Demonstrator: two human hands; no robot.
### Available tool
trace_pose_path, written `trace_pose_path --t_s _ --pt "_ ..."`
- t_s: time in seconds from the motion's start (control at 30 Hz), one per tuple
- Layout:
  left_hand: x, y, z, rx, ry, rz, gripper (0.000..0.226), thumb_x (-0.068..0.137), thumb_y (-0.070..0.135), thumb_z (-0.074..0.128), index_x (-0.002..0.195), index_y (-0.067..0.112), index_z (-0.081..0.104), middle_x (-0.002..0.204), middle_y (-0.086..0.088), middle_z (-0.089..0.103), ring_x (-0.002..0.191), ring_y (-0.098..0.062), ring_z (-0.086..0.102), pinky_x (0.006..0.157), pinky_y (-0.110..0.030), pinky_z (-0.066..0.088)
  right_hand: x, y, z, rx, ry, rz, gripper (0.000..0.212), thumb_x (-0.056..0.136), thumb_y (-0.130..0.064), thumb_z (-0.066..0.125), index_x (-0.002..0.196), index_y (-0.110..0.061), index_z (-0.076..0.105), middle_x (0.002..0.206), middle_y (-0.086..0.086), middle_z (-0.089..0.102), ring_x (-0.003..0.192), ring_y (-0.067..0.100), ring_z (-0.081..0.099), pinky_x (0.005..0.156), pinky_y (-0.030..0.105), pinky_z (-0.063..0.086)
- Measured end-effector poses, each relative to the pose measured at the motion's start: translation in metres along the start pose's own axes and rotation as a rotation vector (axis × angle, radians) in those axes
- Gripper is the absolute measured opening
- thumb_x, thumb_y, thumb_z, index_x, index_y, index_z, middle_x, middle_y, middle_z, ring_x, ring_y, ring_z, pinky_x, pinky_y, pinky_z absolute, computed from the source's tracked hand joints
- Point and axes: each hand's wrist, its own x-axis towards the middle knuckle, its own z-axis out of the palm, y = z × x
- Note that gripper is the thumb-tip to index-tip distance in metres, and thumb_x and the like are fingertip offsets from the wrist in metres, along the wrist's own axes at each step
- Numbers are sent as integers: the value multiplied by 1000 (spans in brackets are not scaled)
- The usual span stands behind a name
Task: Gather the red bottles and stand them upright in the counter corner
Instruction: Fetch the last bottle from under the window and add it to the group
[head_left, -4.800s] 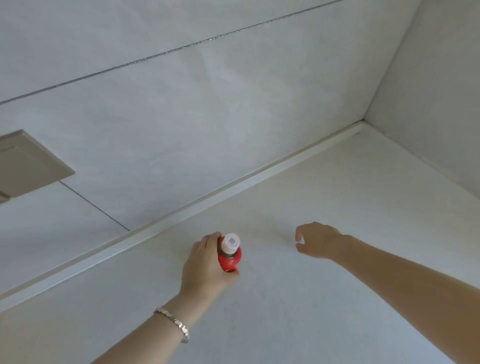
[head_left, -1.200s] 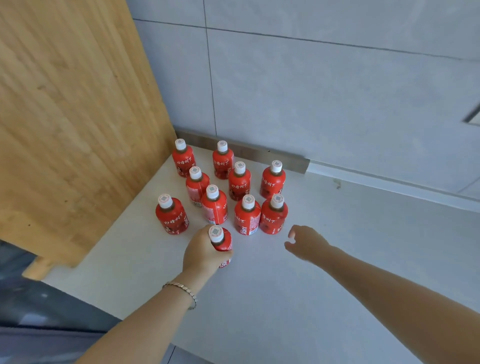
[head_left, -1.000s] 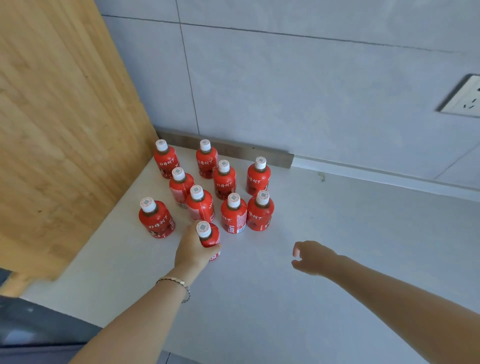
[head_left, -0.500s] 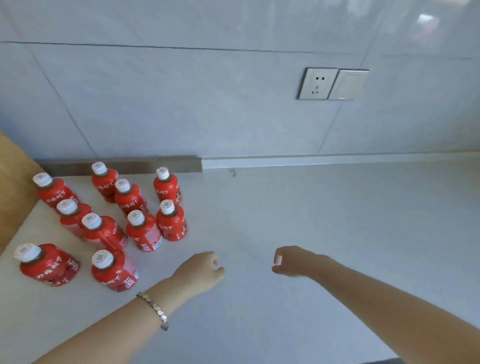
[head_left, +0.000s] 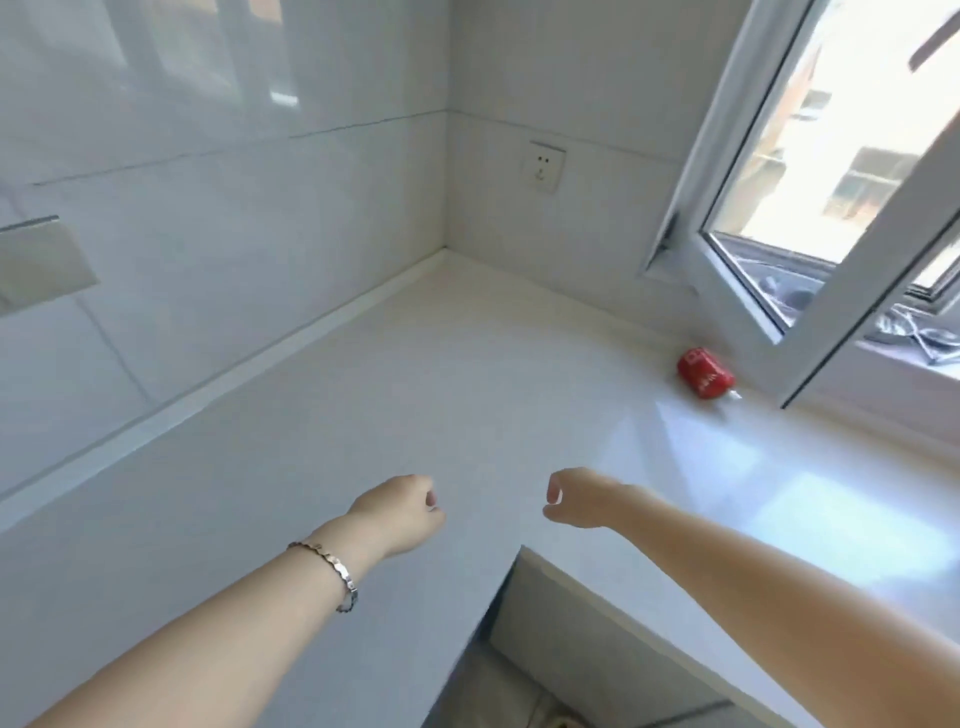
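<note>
One red bottle (head_left: 705, 372) lies on its side on the white counter (head_left: 415, 395), at the right below the window, with its cap partly hidden by the sash. My left hand (head_left: 402, 512), with a bracelet on the wrist, hovers over the counter with fingers loosely curled and nothing in it. My right hand (head_left: 576, 496) hovers beside it, also loosely curled and holding nothing. Both hands are well short of the bottle. The group of upright bottles is out of view.
An open window sash (head_left: 779, 270) juts inward over the counter just above the bottle. A wall socket (head_left: 544, 167) sits on the tiled wall near the inner corner. The counter's L-shaped front edge (head_left: 571, 574) runs below my right forearm.
My left hand let go of the bottle it had stood among the upright group. The view swung right, away from that group, to the window-side counter with one lying bottle.
</note>
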Motion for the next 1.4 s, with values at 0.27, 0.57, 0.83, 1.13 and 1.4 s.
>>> trace_pose_path --t_s 0.27,0.57,0.83,1.13,1.4 --pt "123 196 45 36 -83 98 28 90 28 45 111 17 59 120 -5 63 107 -25 60 93 -30 47 42 221 -40 162 129 189 35 92 -26 47 123 -11 55 129 8 55 119 27 53 92 31 45" --pt "208 305 91 36 -115 122 25 90 25 45 109 16 59 110 -3 65 100 -26 63 86 -31 50 101 355 -36 358 243 301 34 94 -25 45 124 -11 53 130 10 55 115 27 55 92 32 45" --pt "239 374 133 93 -163 139 29 91 25 45 115 14 57 117 -2 62 108 -24 59 91 -30 47 131 439 -28 563 300 400 42 94 -25 47 132 -9 45 137 10 49 122 27 50 96 35 44" --pt "262 402 157 103 -145 56 31 93 27 44 118 14 57 119 -4 61 106 -24 59 89 -33 51 189 459 -37 687 349 209 66 87 -28 61 145 -21 30 143 7 44 132 26 41 103 38 40" --pt "277 398 163 49 -113 -3 29 94 27 45 115 12 59 106 -3 61 96 -23 62 86 -32 51 229 457 -51 840 383 78 32 87 -12 53 118 -19 56 110 15 64 102 33 59 83 35 47"
